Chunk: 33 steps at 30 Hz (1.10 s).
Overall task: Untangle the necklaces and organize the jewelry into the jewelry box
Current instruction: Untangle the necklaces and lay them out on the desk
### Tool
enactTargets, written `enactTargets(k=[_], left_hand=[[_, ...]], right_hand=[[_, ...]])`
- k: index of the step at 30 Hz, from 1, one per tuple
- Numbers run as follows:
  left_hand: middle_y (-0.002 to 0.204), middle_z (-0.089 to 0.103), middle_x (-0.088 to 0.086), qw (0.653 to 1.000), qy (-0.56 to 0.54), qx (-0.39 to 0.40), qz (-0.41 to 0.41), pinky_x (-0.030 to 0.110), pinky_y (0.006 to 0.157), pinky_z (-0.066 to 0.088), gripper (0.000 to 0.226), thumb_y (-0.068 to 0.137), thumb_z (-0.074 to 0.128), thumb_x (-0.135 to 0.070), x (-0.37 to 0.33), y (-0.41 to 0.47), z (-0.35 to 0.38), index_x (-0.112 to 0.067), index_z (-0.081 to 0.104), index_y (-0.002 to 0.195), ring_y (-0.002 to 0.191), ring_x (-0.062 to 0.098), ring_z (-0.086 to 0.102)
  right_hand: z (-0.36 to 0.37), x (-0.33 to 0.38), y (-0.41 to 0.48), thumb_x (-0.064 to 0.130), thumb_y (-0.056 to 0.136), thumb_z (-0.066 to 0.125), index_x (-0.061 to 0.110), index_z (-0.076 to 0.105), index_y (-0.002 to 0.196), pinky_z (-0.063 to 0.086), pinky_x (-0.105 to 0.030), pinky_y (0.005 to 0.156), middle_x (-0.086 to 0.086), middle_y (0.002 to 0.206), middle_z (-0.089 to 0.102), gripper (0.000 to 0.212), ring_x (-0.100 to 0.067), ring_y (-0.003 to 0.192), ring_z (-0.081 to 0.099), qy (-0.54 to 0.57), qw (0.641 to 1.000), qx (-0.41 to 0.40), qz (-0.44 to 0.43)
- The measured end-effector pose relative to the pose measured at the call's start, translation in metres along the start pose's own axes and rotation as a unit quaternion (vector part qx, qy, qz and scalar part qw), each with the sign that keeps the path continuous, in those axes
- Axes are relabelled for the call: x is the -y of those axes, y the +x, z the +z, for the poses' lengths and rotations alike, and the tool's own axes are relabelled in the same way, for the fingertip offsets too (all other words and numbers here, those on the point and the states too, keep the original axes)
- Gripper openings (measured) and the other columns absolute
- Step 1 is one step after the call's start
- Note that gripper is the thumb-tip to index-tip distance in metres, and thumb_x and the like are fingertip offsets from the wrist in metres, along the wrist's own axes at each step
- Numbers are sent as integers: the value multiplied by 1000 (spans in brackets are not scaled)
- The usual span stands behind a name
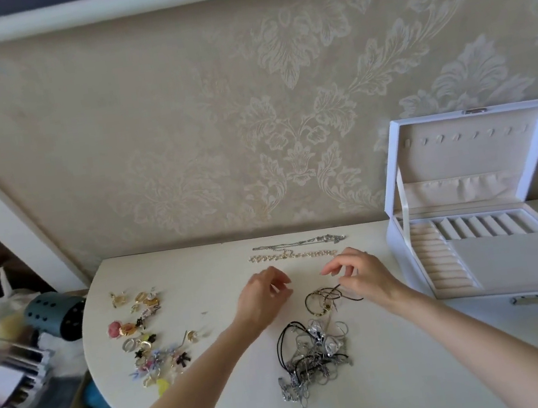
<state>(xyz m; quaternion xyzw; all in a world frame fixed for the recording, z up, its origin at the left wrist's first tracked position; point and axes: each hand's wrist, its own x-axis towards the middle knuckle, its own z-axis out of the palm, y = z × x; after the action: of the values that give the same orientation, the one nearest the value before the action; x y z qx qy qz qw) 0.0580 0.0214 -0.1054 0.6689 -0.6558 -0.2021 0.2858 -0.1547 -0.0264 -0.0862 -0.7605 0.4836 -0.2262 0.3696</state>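
On the bench (200, 265) beside the open jewelry box (510, 259), fingers of the right hand (362, 277) pinch a black cord necklace (323, 294) near the tangled necklaces (312, 353). Fingers of the left hand (261, 296) curl; whether they hold anything, I cannot tell.

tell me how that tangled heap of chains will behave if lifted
The tangled heap is thin chains and cords, so it will probably sag limply. Being knotted together, it likely lifts as one clump. Loose loops may snag.
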Motion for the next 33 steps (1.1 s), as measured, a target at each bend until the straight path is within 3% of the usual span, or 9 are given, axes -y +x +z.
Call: enactTargets(k=[3,7,12,18,22,24,26,28,33], left_hand=[[95,53,-9,997,31,66,0,20,75,41,39,78,73,-37,-10,-5,9,-18,56,107,90,9,49],[107,43,-7,990,88,115,-5,26,91,37,67,66,76,-54,-11,-10,14,-20,47,115,100,12,41],[116,37,-5,981,114,158,15,25,97,31,79,64,78,-53,-8,-22,8,-21,40,125,108,12,35],[123,31,-1,966,150,201,56,24,98,25,92,62,80,-53,-8,-27,3,-23,31,134,113,14,30],[121,35,-2,973,113,186,71,24,95,27,79,67,77,-48,-9,-29,3,-24,36,130,110,13,33],[115,43,-3,984,53,150,78,25,92,31,60,71,67,-52,-14,-29,5,-24,47,120,104,13,38],[111,50,-4,985,29,146,85,27,90,34,56,67,52,-61,-20,-29,8,-26,56,111,100,12,41],[108,52,-5,978,52,173,106,27,88,32,52,69,58,-61,-24,-28,11,-27,59,107,99,13,41],[102,50,-8,972,90,173,129,26,81,31,29,81,69,-39,-22,-25,15,-24,60,105,94,11,41]], right_hand=[[3,-1,-8,6,75,59,38,68,94,45,-30,83,12,100,54,38,-10,84,51,-24,998,52,-9],[15,-8,-10,27,79,70,39,63,109,37,-21,76,14,100,45,33,3,80,44,-130,988,79,-30],[22,-6,-15,22,82,68,25,64,88,39,-21,71,9,90,49,8,-8,85,51,-158,987,32,-28],[15,-8,-13,10,78,72,26,57,68,41,-14,67,5,82,56,24,-10,71,55,-51,998,-18,16],[10,-3,-15,7,81,68,15,60,75,45,-17,56,2,75,63,13,-12,66,58,75,995,-26,63],[7,2,-16,6,82,66,11,61,79,45,-19,53,-1,74,65,8,-12,63,60,126,989,-17,75],[5,6,-17,5,82,66,9,61,81,45,-21,54,-3,74,66,6,-14,64,63,163,983,-10,82],[3,8,-18,3,82,65,7,61,82,45,-22,54,-4,73,66,6,-16,64,64,188,978,-5,85],[-1,10,-19,-3,82,63,6,61,80,44,-22,51,-8,73,65,9,-21,65,64,248,964,1,97]])
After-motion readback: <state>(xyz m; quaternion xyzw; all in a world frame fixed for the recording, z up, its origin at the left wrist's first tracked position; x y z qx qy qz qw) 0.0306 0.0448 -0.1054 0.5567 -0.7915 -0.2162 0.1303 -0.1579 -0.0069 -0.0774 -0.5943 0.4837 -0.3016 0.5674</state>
